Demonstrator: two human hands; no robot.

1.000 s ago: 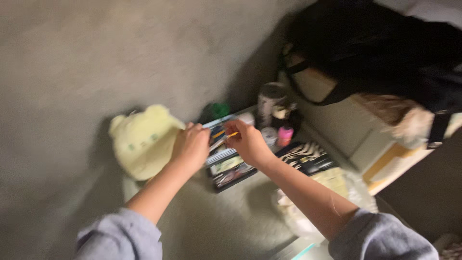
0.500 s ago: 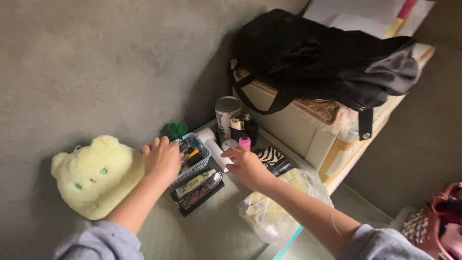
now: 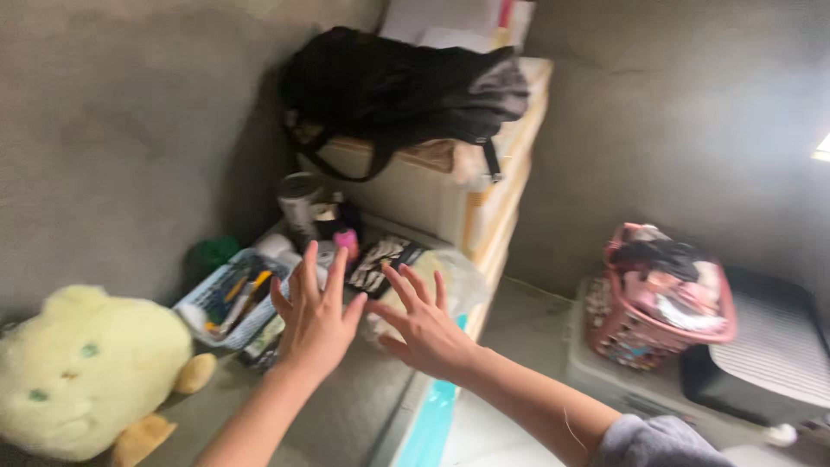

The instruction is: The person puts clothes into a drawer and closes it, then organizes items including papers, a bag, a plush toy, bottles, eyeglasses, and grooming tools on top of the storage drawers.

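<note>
Two bare hands hang over a cluttered shelf top at the centre of the frame, both empty and touching nothing. The left hand (image 3: 317, 313) is raised with its back to the camera, fingers spread wide and pointing toward the top of the frame; the right hand (image 3: 424, 324), just beside it to the right, is also open with fingers fanned apart. A grey sleeve (image 3: 661, 439) shows at the lower right edge.

Nearest the left hand, to its left, a small pale mesh basket (image 3: 226, 298) holds pens and other thin items, too blurred to tell apart. Above the fingertips lies a zebra-striped pouch (image 3: 380, 263), with a crinkled clear plastic bag (image 3: 456, 285) of pale contents just beside the right hand. Further up stand a round tin (image 3: 298, 203) and a small pink-capped bottle (image 3: 347, 242), close together near the wall.

A pale yellow plush toy (image 3: 82, 372) with green eyes fills the lower left corner. In the upper middle of the frame a black bag (image 3: 389, 86) sprawls across the top of a cream storage box (image 3: 432, 195). At the right, well apart from both hands, a pink basket (image 3: 661, 298) heaped with small items stands on a low grey box, beside a dark ribbed lid (image 3: 774, 363)
</note>
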